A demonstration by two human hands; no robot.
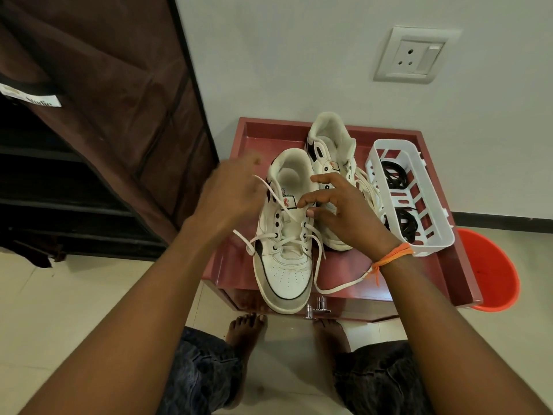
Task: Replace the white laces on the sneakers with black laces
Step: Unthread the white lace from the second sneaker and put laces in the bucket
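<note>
- White lace [270,191] half unthreaded on our near sneaker [284,256]; left hand [230,193] pulls it, blurred; grip unclear
- right hand [338,211] pinches the sneaker's eyelet edge; black laces [402,224] in the white basket [431,232]

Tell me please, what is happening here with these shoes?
A person is unlacing the nearer white leather sneaker on the dark red tabletop. The left hand pulls its white lace out; the right hand steadies the shoe. The lower eyelets remain laced. The second white sneaker waits behind, and black laces lie in the white plastic basket.
</note>
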